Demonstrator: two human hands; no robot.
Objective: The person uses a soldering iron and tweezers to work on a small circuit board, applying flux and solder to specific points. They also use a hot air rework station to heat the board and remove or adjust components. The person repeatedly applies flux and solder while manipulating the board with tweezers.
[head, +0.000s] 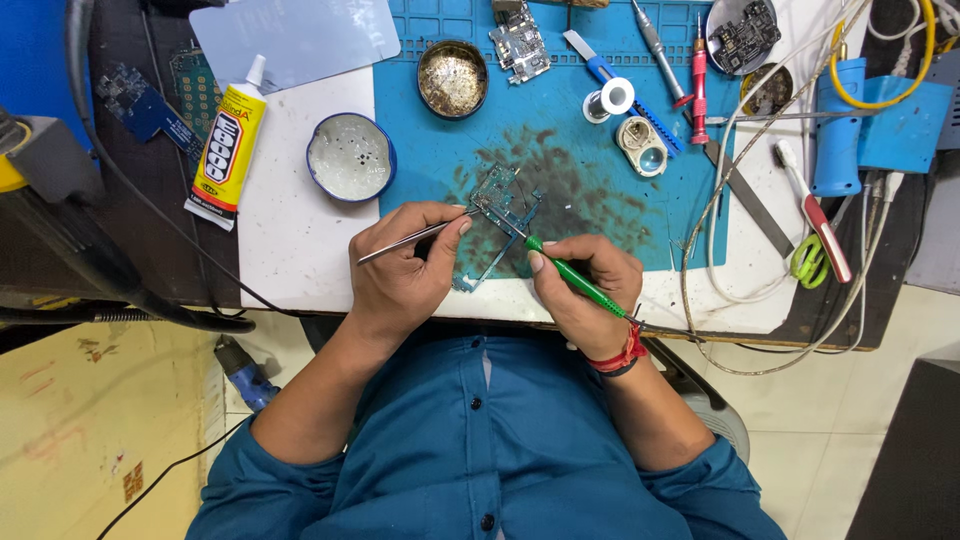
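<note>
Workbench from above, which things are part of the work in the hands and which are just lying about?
In use: left hand with tweezers; right hand with green soldering iron; circuit board.
Lying about: glue tube, solder spool, red screwdriver, toothbrush.

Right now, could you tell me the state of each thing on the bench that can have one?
left hand: gripping tweezers, tips at the circuit board
right hand: gripping green soldering iron, tip on the board
round tin: open, pale inside
brass-wool tin: open
glue tube: capped, lying flat
solder spool: lying on the blue mat
</note>
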